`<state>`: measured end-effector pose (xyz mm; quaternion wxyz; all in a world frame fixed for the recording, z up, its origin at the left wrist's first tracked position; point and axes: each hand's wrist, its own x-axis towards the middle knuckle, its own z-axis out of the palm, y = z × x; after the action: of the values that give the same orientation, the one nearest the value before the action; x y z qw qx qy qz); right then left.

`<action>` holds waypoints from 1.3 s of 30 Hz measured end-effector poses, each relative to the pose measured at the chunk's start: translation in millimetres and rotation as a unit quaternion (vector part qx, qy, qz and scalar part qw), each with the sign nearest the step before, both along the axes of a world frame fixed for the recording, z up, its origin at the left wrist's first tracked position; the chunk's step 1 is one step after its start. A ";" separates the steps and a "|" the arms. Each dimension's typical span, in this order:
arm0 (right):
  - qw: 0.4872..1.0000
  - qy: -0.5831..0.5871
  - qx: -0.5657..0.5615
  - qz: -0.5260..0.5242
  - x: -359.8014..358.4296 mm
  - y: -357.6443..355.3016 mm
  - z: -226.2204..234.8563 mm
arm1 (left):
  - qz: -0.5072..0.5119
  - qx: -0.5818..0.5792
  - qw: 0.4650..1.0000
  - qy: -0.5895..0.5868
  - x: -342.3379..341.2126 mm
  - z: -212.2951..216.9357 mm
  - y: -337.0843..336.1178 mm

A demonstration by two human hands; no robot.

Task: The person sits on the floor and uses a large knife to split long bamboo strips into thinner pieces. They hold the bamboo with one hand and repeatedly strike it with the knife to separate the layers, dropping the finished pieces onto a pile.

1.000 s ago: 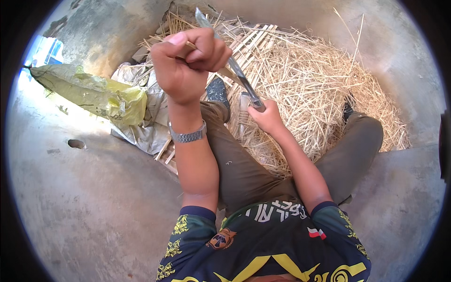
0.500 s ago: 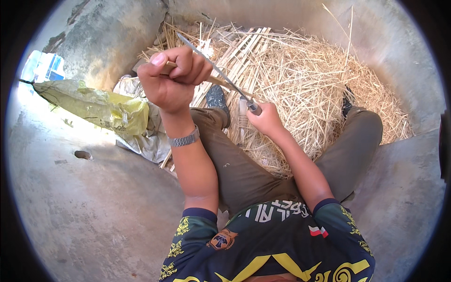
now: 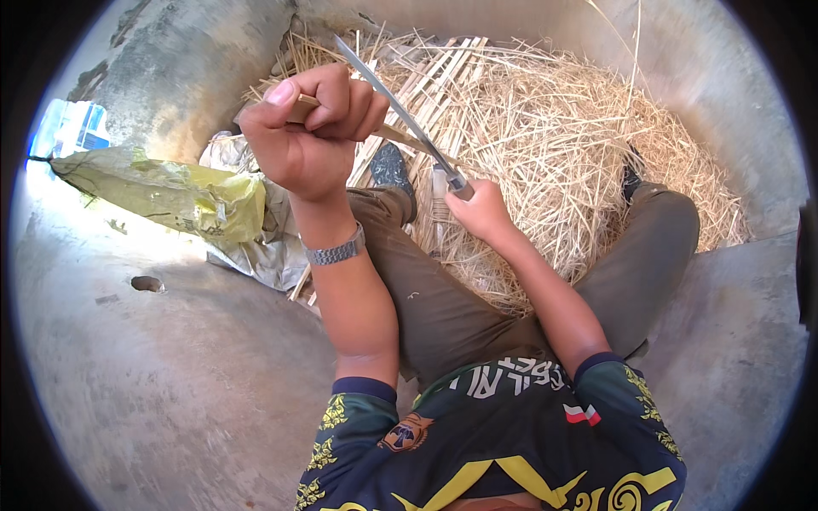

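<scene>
My left hand [image 3: 315, 136] is raised and closed around a thin bamboo strip [image 3: 402, 138], with one end poking out by the thumb. The strip's other end slants down to the right, behind the knife's blade. In my right hand [image 3: 484, 211] is the handle of a long knife [image 3: 400, 109]. Its narrow blade points up and left, passing just right of my left knuckles. Whether the edge touches the strip I cannot tell for certain. Under both hands lies a heap of pale shavings [image 3: 545, 145].
Split strips [image 3: 439, 81] lie in a bundle at the back, beyond the hands. My shoe [image 3: 392, 170] sits just below the strip. A yellow translucent sack [image 3: 162, 192] lies at left, near a hole [image 3: 147, 284] in the concrete surface. Concrete walls [image 3: 724, 77] surround the heap.
The knife's blade has swung a little upward and to the right, standing steeper. My left hand has shifted slightly up and left, still gripping the strip.
</scene>
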<state>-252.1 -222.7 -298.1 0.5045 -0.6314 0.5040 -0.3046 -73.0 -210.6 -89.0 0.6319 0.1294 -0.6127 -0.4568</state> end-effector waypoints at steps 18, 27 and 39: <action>1.000 -0.017 -0.002 0.004 5.5 22.7 39.9 | 0.066 0.033 0.996 0.041 13.4 -4.6 1.5; 0.994 0.076 0.076 -0.012 0.2 5.6 -12.7 | 0.083 0.036 0.995 0.043 19.3 0.0 0.7; 0.989 0.107 0.091 -0.037 -6.4 6.6 -33.0 | 0.058 0.028 0.998 0.028 11.8 1.4 -0.2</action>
<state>-258.5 -216.1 -331.0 0.4918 -0.5929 0.6032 -0.2067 -61.1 -210.8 -87.6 0.6705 0.1693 -0.5730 -0.4398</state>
